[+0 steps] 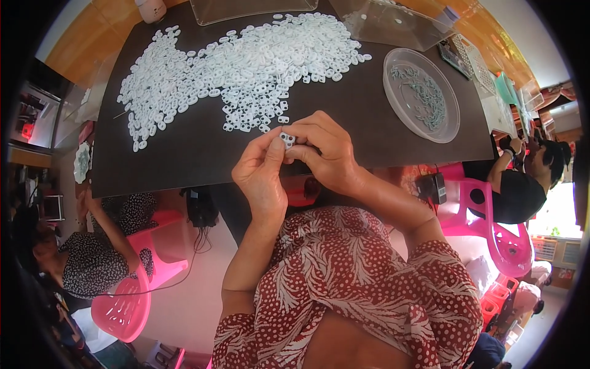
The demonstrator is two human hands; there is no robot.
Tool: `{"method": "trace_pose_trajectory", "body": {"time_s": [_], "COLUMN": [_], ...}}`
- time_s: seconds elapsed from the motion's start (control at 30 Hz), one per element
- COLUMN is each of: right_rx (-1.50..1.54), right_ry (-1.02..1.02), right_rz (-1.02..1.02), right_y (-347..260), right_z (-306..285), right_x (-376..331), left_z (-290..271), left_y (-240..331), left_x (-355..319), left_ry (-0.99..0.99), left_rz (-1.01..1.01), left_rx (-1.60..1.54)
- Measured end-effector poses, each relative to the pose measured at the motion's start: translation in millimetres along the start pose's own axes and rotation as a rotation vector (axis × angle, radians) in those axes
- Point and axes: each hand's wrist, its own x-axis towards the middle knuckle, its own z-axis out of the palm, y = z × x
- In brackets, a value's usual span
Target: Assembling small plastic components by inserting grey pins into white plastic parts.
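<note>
From the head camera, both hands meet over the near edge of a dark table mat (369, 132). The left hand (261, 175) and the right hand (329, 154) pinch together on one small white plastic piece (287, 140), held between the thumbs and fingertips just above the mat's near edge. The piece is pale, squarish, with two small dark holes showing on the face turned toward the camera; its far side is hidden by the fingers. Both hands are closed around it, thumbs touching or nearly touching.

On the far half of the mat lies a wide, loose heap of white pieces (233, 67), flat oval rings with small openings, spreading from the far left toward the far right and thinning near the hands. To the right stands a round clear dish (393, 67), holding a scatter of small grey-green parts (424, 98). Beyond the heap, at the far edge, are clear plastic trays (393, 24).

Two other people sit nearby: one to the left in a spotted dark top (92, 264) on a pink chair (123, 313), one to the right in a black shirt (516, 197).
</note>
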Motion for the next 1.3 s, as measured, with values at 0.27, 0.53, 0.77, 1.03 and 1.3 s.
{"method": "trace_pose_trajectory", "body": {"time_s": [0.27, 0.53, 0.77, 1.03, 1.3], "right_rx": [0.022, 0.1, 0.122, 0.124, 0.146], "right_ry": [-0.041, -0.007, 0.052, 0.084, 0.016], "right_rz": [0.047, 0.078, -0.012, -0.047, 0.08], "right_y": [-6.7, -11.6, -12.6, -11.0, -18.2], "right_z": [-2.0, 0.4, 4.9, 9.9, 7.9], "right_x": [-0.6, -0.8, -1.4, -1.6, 1.1], "left_z": [-3.4, -9.9, -15.1, -14.4, -17.9], "left_y": [4.6, 4.4, -8.8, -7.9, 5.1], "left_x": [-0.3, -0.6, -0.3, -2.4, 0.3], "left_ry": [-0.008, -0.134, -0.14, -0.132, -0.137], "left_rz": [0.033, 0.091, 0.294, 0.324, 0.338], "left_rx": [0.05, 0.062, 0.092, 0.086, 0.236]}}
